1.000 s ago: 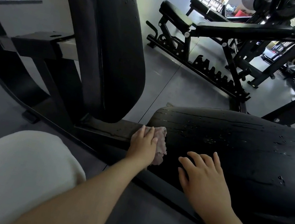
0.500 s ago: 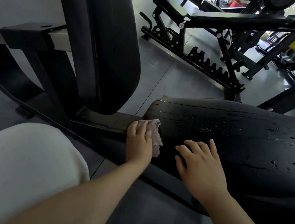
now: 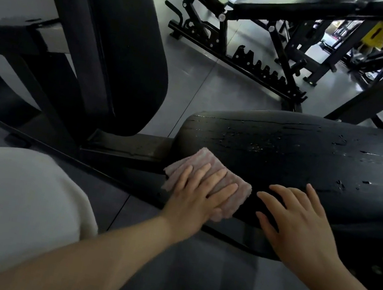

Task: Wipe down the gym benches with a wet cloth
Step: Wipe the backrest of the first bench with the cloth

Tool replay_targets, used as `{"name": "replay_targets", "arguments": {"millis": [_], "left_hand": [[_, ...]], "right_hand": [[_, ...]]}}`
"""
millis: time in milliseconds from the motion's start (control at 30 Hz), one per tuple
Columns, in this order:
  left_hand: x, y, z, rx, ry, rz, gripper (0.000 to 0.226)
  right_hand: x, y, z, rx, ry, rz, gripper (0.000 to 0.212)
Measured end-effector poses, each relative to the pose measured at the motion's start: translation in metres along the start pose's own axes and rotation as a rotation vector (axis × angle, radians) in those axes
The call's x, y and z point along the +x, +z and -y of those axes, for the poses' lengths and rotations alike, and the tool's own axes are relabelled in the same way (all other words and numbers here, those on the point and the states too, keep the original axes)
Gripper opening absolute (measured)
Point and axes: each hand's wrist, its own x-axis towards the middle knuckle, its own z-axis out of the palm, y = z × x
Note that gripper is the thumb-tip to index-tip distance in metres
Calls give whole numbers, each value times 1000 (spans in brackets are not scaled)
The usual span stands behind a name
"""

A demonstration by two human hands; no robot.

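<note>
The pink cloth [image 3: 207,181] lies folded on the near left corner of the black bench pad [image 3: 310,160], draped partly over the pad's rounded edge. The left hand [image 3: 198,197] presses it flat with straight, spread fingers, curled round nothing. The right hand [image 3: 299,222] rests just right of the cloth on the same pad, fingers also straight and relaxed, holding nothing and apparently bracing.

The cloth looks soft, thin and limp, a ribbed towel weave that probably holds water and clings a little to the vinyl. It should weigh next to nothing and bunch or unfold if pushed from one edge, so a flat palm over its middle, as now, seems the best hold. A pinch at a corner would likely only drag it into a rope.

The pad looks firm and fixed, with a cracked, worn skin that carries water beads further right of the cloth. That roughness may snag the weave, while wet patches may let it slide freely. Left of the cloth stands the upright back pad [image 3: 126,44], seemingly another surface to cover.
</note>
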Motion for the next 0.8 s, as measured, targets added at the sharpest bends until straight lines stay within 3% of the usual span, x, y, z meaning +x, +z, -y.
{"name": "replay_targets", "arguments": {"millis": [67,200,400,567,800], "left_hand": [[-3,3,32,91,183,17,69],[-6,6,87,169,433,64,87],[0,15,155,283,763,51,85],[-8,20,147,242,668,1,68],[-5,10,116,260,658,81,56]], "right_hand": [[-2,5,-1,9,4,5,41],[-3,14,-1,47,12,-62,41],[-7,17,-2,58,-5,-94,43],[-6,19,1,68,6,-104,42],[-3,16,3,89,12,-121,39]]}}
